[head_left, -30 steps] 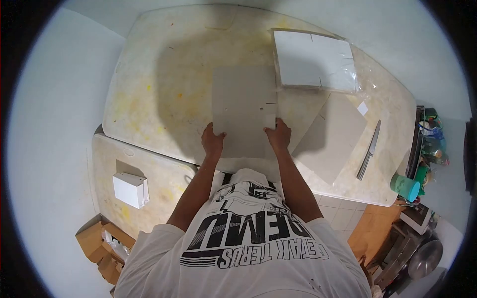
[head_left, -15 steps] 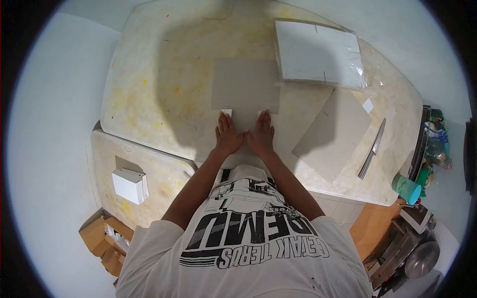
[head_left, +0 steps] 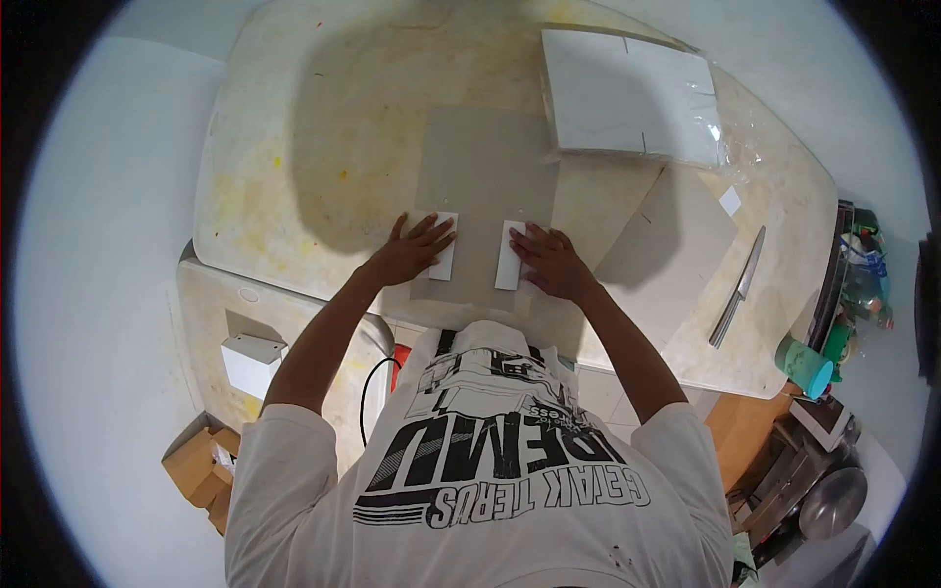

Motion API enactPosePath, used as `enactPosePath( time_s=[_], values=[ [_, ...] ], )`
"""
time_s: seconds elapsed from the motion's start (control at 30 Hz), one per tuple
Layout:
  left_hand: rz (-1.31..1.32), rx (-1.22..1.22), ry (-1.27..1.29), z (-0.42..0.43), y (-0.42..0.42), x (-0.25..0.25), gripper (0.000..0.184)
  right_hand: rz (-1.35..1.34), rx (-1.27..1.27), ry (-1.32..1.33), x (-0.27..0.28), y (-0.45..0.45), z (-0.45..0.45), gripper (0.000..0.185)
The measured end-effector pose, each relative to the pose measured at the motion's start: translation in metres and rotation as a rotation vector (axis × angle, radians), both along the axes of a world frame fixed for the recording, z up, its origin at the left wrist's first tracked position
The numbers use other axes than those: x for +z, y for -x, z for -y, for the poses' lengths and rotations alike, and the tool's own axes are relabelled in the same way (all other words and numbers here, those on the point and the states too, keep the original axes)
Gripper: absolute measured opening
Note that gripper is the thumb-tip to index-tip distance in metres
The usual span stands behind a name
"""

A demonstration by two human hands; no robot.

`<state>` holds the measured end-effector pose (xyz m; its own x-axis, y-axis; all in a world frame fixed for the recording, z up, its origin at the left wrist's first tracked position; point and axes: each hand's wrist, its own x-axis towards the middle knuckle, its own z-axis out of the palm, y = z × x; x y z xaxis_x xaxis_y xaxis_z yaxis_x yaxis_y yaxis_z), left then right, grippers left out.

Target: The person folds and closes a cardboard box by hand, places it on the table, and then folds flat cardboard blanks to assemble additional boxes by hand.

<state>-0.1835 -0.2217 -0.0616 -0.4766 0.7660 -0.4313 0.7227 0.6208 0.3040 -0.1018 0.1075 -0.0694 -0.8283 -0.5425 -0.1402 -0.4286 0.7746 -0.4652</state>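
Two strips (head_left: 507,261), likely light, stiff and best held by their edges, lie partly under the spread left hand (head_left: 407,257) and right hand (head_left: 554,263).

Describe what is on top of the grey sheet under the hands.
On the grey sheet lie two white strips, with the left hand partly over one and the right hand partly over the other. The surface beneath strips and hands is covered, unseen.
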Motion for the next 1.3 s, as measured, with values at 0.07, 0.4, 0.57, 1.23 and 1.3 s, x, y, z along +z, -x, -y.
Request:
enactPosePath(
  time_s=[0.07, 0.4, 0.57, 1.23, 1.3],
  values=[
    [-0.016, -0.042, 0.002, 0.002, 0.002, -0.005, 0.056, -0.036, -0.034, 0.015, -0.007, -0.002, 0.002, 0.055],
    [-0.048, -0.133, 0.024, 0.005, 0.012, -0.012, 0.071, -0.133, -0.222, -0.02, -0.02, -0.004, 0.02, 0.057],
    [-0.049, -0.134, 0.027, 0.004, 0.009, -0.014, 0.073, -0.106, -0.206, -0.033, -0.024, -0.008, 0.018, 0.058],
    [-0.031, 1.122, -0.268, -0.014, 0.0, -0.022, 0.079, 0.172, -1.11, -0.028, 0.014, 0.019, 0.047, 0.088],
    [-0.068, 1.149, -0.264, -0.028, 0.014, -0.019, 0.077, 0.157, -1.18, 0.0, -0.001, 0.034, 0.057, 0.088]
  ],
)
